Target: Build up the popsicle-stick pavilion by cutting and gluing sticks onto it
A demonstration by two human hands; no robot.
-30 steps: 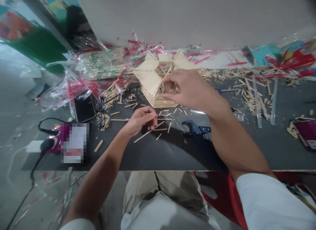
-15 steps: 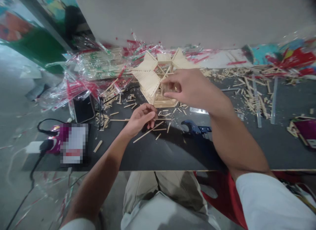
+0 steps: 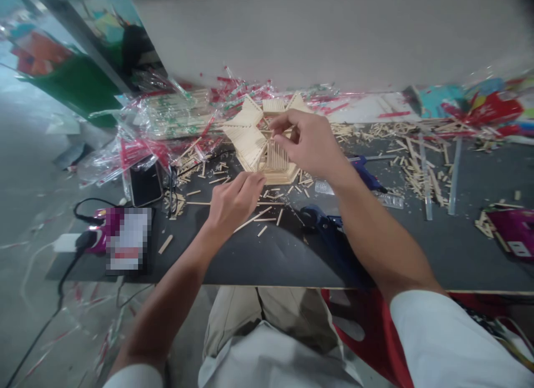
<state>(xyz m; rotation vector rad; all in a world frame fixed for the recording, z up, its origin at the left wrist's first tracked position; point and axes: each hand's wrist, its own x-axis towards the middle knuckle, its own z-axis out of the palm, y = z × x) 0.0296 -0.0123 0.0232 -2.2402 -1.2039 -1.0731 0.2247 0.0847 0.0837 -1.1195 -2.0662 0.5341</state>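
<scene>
A model house built of thin wooden sticks (image 3: 250,143) stands at the middle of the table, with slatted, pointed roof panels and a stepped base. My right hand (image 3: 311,143) is over its right side. Thumb and forefinger meet in a pinch by the roof opening; whatever is between them is too small to make out. Low at the model's front left corner is my left hand (image 3: 236,199), back upward and fingers drawn together. Its fingertips reach the base edge, and anything in them is hidden. Loose wooden sticks (image 3: 252,219) lie just beside this hand.
A blue pipe-cutter-like tool (image 3: 323,224) lies below my right forearm, and a blue glue gun (image 3: 367,174) beyond it. Clear glue sticks (image 3: 454,177) lie among wood scraps at right. Plastic wrappers (image 3: 142,138), a phone (image 3: 144,182) and a purple power strip (image 3: 98,232) are at left.
My left hand has risen toward the model's base and turned its back upward, fingers closing together. My right hand stays pinched by the roof, slightly lower. The view has shifted a little.
</scene>
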